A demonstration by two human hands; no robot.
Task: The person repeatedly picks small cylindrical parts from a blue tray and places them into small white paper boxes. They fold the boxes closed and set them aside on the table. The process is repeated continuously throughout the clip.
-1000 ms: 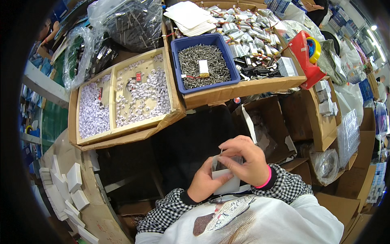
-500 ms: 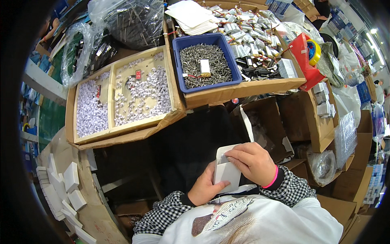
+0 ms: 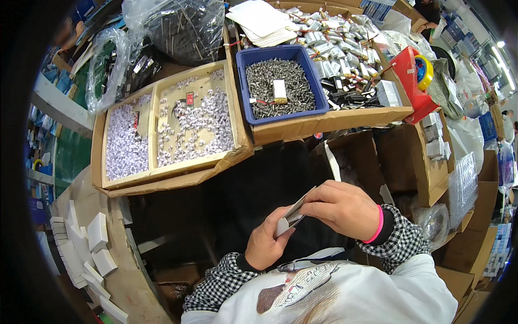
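Note:
A small white flat carton (image 3: 294, 212) is held tilted in front of my chest, showing mostly its narrow end and edge. My left hand (image 3: 267, 242) grips its lower end, thumb on one side and fingers on the other. My right hand (image 3: 344, 209), with a pink band at the wrist, has its fingers closed over the carton's upper edge. What those fingertips touch inside is hidden. Beyond the hands stands a blue bin (image 3: 325, 103) of small metal parts, with a white battery-like block (image 3: 279, 90) on top.
At left, a divided wooden tray (image 3: 152, 129) holds many small white pieces. White boxes (image 3: 97, 233) are stacked on the lower-left table. Wired silver packs (image 3: 345, 46) fill a carton at the back. A red tape dispenser (image 3: 406, 81) stands at right, above open cardboard boxes (image 3: 469, 237).
The carton has turned from showing its broad white face to nearly edge-on. Both hands have shifted slightly with it, and the right wrist has moved a little to the right.

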